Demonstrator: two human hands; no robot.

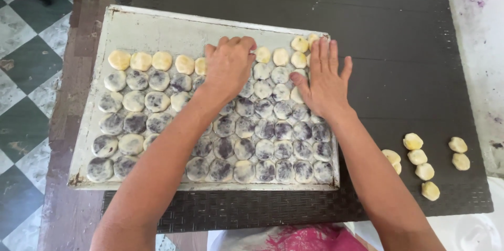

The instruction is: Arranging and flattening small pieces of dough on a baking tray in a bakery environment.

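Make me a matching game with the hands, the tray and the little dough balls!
Things:
1. Left hand
2. Right hand
3. Tray
4. Loose dough balls

Places or states:
A. Lying on the dark mat, right of the tray
B. Flat, fingers straight, at the tray's right edge
C. Metal, holding rows of flattened pieces
D. Curled over pieces near the top row, mid-tray

Pairs: 1-D, 2-B, 3-C, 4-A
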